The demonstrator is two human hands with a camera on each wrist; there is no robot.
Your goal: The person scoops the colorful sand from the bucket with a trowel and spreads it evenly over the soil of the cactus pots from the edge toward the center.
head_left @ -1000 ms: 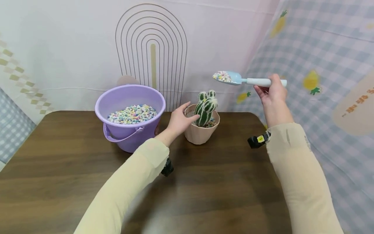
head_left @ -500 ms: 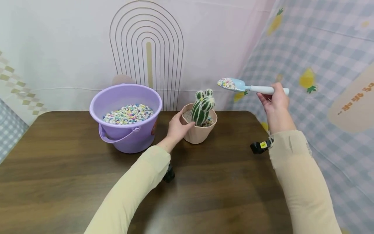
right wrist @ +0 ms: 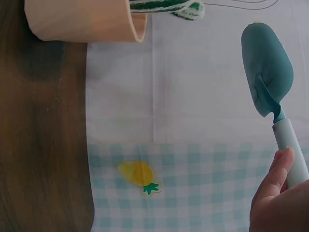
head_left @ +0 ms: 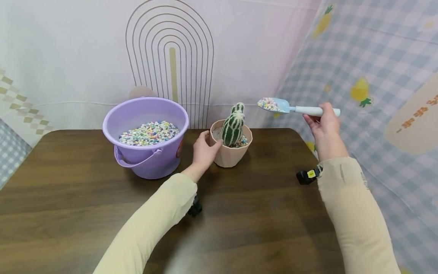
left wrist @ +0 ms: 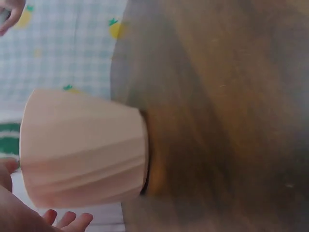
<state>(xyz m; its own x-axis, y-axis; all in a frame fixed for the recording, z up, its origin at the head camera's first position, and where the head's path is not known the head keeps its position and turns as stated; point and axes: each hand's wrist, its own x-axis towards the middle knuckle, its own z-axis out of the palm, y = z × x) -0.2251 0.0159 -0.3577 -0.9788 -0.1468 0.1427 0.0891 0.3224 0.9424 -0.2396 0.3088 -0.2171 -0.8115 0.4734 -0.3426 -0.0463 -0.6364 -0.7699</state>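
Note:
In the head view my left hand [head_left: 204,153] holds the left side of a pale pink flower pot [head_left: 230,155], thumb near the front rim and fingers along the side. A striped green-and-white cactus [head_left: 233,127] stands in the pot, with coloured pebbles [head_left: 242,142] at its base. The left wrist view shows the pot's faceted wall [left wrist: 87,150] close up. My right hand [head_left: 326,129] grips the white handle of a light blue hand trowel [head_left: 282,105], raised right of the pot. Its blade carries small coloured pellets [head_left: 268,103]. Only the blade's underside shows in the right wrist view.
A purple bucket [head_left: 145,154] partly filled with similar coloured pellets [head_left: 148,133] stands left of the pot, its handle hanging in front. Both rest on a dark wooden table [head_left: 239,220]. Patterned cloth [head_left: 253,45] hangs behind and to the right.
The cactus and pot have turned, so the cactus's small knobs now line up one behind the other. My left hand has drawn slightly left and closer around the pot. The loaded trowel has lowered a little.

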